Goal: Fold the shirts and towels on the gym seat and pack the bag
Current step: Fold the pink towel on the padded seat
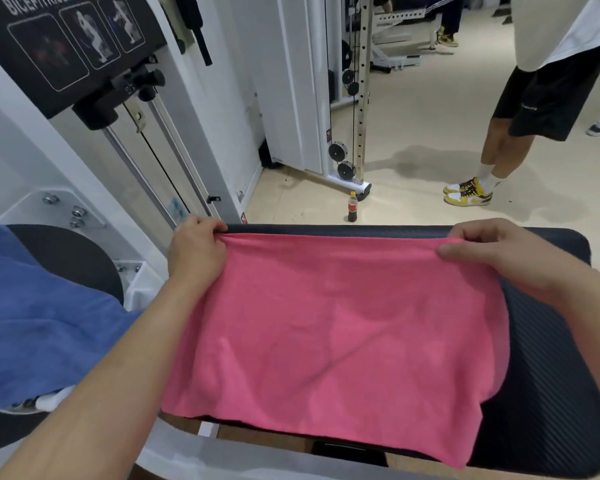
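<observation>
Folding pink towel (326, 323), spread on black seat (551, 375) at centre of frame. Pinching its far corners with left hand (196, 251) and right hand (499, 258), fingers curled on the cloth. Next, probably: bring far edge to near edge, corners matched.

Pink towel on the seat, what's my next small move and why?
Probably fold the far edge back onto the near edge: left hand and right hand each pinch a far corner, and the pink towel lies spread on the seat.
</observation>
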